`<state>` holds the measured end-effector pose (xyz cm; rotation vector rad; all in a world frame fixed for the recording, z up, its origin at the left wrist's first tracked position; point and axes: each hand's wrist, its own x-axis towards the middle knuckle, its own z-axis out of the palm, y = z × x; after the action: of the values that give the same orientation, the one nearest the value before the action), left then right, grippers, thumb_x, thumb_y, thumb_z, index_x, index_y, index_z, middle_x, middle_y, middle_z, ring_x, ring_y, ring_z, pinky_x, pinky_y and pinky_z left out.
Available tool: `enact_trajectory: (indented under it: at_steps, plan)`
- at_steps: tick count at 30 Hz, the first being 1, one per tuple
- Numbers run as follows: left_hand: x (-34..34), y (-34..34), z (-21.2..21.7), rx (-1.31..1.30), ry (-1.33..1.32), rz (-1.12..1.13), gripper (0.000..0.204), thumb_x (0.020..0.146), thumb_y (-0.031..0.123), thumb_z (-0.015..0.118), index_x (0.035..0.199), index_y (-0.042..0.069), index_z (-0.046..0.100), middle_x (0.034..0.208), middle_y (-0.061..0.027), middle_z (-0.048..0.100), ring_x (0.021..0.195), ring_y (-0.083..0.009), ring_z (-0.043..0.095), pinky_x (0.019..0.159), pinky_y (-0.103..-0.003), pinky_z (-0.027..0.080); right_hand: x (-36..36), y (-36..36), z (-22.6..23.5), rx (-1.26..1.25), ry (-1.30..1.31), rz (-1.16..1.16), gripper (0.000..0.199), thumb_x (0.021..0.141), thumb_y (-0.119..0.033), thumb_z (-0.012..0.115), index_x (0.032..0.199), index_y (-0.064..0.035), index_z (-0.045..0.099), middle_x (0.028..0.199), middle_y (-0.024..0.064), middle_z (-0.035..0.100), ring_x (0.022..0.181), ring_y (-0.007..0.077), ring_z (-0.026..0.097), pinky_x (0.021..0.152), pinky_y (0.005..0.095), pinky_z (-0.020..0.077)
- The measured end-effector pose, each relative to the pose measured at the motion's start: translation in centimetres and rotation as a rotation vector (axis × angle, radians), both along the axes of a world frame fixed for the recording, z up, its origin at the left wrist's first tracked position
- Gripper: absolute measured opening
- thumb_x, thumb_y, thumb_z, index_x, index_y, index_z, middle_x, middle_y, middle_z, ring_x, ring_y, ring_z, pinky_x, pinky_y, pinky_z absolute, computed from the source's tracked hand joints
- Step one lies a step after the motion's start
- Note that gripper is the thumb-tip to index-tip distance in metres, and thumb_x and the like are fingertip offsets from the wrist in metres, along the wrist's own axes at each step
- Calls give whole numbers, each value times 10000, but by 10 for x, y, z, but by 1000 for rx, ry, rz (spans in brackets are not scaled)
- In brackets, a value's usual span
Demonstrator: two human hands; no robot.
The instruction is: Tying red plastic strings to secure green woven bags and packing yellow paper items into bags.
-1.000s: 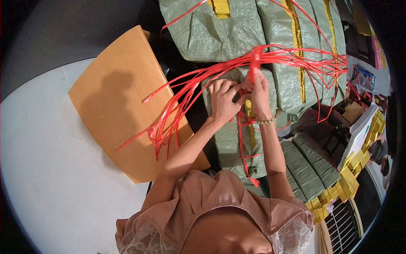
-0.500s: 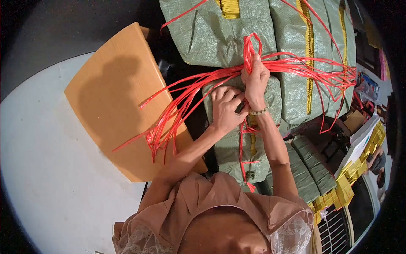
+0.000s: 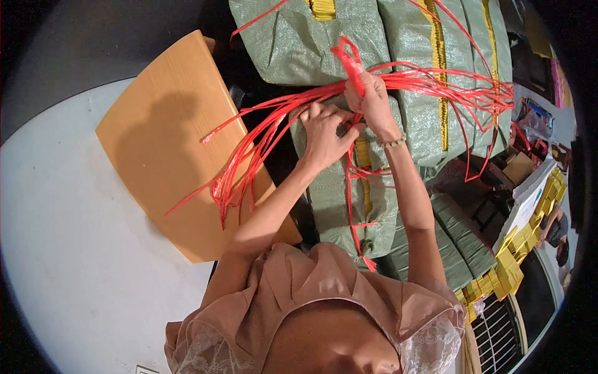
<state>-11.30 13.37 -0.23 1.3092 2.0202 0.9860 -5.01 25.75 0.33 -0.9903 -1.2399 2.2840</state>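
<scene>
The wooden board (image 3: 168, 143) lies at the left, partly over the round surface (image 3: 68, 249); the woven sacks (image 3: 374, 75) are stacked to its right and behind; the bundle of plastic straps (image 3: 274, 118) runs across from board to sacks, gripped between the left hand (image 3: 327, 134) and right hand (image 3: 372, 103); stacks of flat packets (image 3: 520, 249) sit far right.

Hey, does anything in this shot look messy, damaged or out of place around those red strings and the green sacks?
Nothing looks damaged or spilled. The red strings fan out loosely over the wooden board, gripped by the right hand and left hand above a green sack.
</scene>
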Motion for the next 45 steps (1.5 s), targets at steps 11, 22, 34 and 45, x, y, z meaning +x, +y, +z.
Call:
enact_trajectory:
  at_steps: [11,22,34,45]
  plan:
    - [17,-16,-16,123,121,158,165,635,157,670,746,62,595,803,-59,528,875,-266,458,798,-409,317,-44,-23,-27,706,-319,-175,467,929,-273,481,560,12,447,467,5,305,472,63,288,400,305,265]
    - [0,-10,-6,157,-188,116,169,691,192,695,722,29,663,765,-97,659,756,-264,602,731,-380,423,-29,-21,10,646,-336,-46,555,919,-413,439,575,23,446,479,38,285,476,112,301,433,344,294]
    - [-7,4,-4,199,-1237,363,146,959,182,416,957,58,494,852,-37,561,771,-128,532,728,-289,461,83,-73,12,883,-684,-373,333,877,-235,562,1112,-7,497,902,143,546,816,246,573,692,334,462]
    - [-38,41,-21,26,-1314,367,147,948,172,375,872,63,438,657,-17,430,524,-116,403,495,-293,383,72,-104,16,1106,-644,-129,613,741,-438,664,1223,-107,480,1112,133,450,1032,302,423,873,413,345]
